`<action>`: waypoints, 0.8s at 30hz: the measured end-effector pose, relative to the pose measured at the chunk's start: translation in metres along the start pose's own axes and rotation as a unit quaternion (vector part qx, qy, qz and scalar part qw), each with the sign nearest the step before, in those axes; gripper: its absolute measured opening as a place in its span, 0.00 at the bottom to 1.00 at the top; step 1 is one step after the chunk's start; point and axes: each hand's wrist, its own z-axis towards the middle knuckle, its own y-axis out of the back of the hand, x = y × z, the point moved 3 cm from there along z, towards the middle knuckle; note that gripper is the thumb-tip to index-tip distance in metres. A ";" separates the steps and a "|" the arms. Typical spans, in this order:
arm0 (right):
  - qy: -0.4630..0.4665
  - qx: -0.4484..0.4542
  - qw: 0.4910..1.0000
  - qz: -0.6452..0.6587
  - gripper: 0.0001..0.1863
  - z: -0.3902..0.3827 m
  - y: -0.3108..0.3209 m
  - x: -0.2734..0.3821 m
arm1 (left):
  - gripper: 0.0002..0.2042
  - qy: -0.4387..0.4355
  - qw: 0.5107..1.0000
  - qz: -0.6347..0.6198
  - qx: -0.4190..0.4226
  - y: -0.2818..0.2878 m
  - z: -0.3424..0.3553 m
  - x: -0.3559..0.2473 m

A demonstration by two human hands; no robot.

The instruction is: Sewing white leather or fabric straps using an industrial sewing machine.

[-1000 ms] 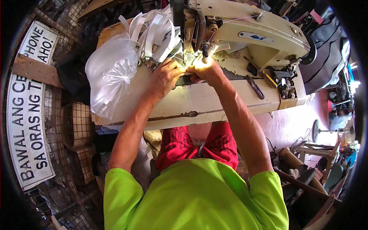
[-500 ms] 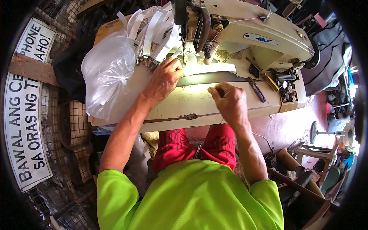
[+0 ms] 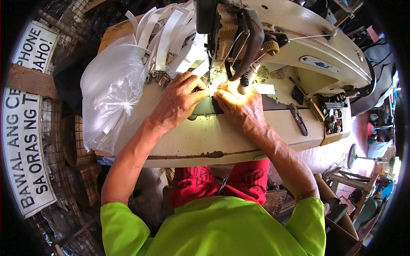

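Under the lit needle area of a cream sewing machine (image 3: 324, 51), my left hand (image 3: 179, 100) and my right hand (image 3: 238, 106) meet closely on a white strap (image 3: 265, 88). The fingers of my left hand are bent in a pinch at the strap's left part. My right hand's fingers are bunched over the strap beside the presser foot, which is mostly hidden by glare and fingers; the strap's end sticks out to the right. Just left, a heap of white straps with metal clips (image 3: 168, 40) lies by a clear plastic bag of white pieces (image 3: 109, 98).
Thread snips (image 3: 298, 119), a yellow-handled tool (image 3: 316, 111) and a small parts box (image 3: 334, 119) lie at the table's right. A wire mesh (image 3: 79, 143) with a signboard (image 3: 23, 158) stands left. A fan (image 3: 354, 155) is in the background at right.
My right hand, lower and off the strap half a second ago, has moved up onto it beside my left hand. The view has shifted, so the machine appears nearer and further right.
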 end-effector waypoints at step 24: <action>-0.132 -0.053 0.985 0.098 0.12 0.009 -0.010 -0.016 | 0.11 0.017 0.997 -0.064 -0.034 -0.002 0.010 0.016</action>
